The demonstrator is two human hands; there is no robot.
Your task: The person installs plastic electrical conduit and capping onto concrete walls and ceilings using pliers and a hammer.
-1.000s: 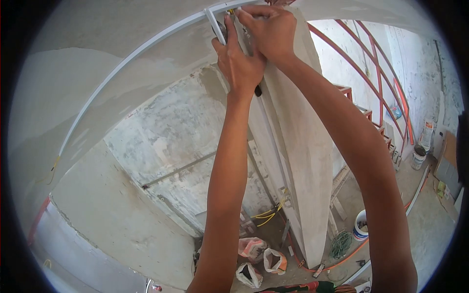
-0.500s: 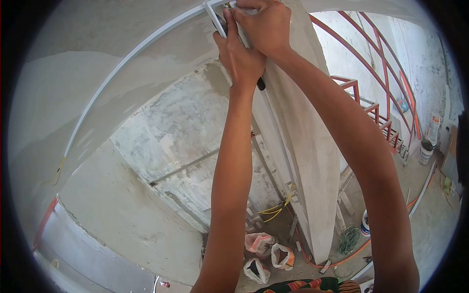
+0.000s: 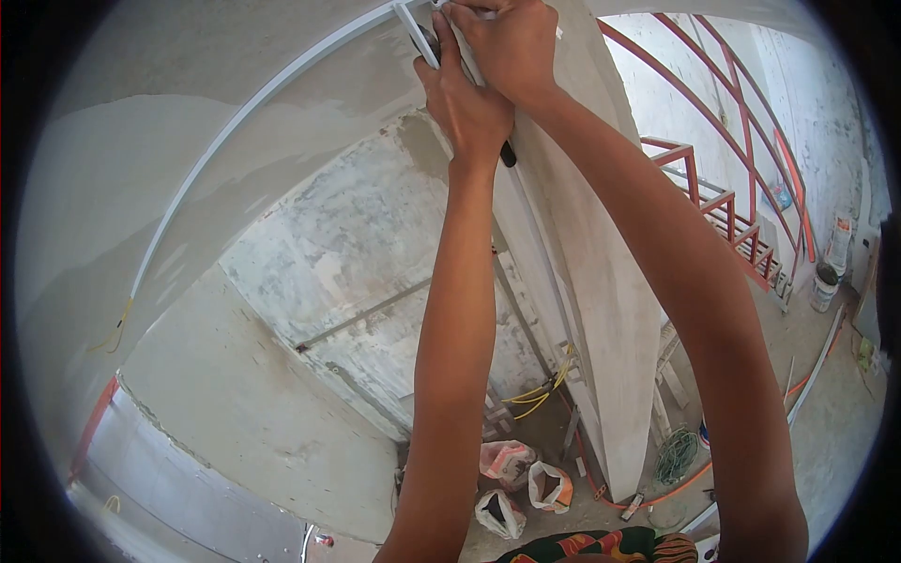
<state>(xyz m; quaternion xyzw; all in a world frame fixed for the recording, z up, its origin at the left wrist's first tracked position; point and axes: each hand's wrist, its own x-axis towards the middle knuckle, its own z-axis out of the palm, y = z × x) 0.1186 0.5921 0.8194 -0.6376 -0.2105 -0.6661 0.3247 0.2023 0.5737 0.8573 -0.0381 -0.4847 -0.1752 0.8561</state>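
Both arms reach up to where white strips meet at the top edge. My left hand (image 3: 472,117) is closed around a dark-handled tool (image 3: 508,154); a black handle end shows below the palm, but its kind is hidden. Its index finger points upward beside a short white strip piece (image 3: 417,36). Just above and to the right, my right hand (image 3: 511,52) is closed, thumb and fingers pinched at the strip's end; what they grip is mostly hidden. A long white strip (image 3: 221,136) curves left from there along the ceiling, yellow wires (image 3: 122,322) sticking out of its far end.
Below stand several open sacks (image 3: 550,487) and a coil of green wire (image 3: 677,456). Yellow cables (image 3: 537,402) hang near the wall foot. At right are a red metal stair frame (image 3: 718,202), a bucket (image 3: 824,286) and an orange hose (image 3: 676,490). A concrete beam (image 3: 601,310) runs downward.
The view has shifted slightly, so the surroundings sit a little to the right. Both hands remain at the strip junction, with the right hand a touch higher in view.
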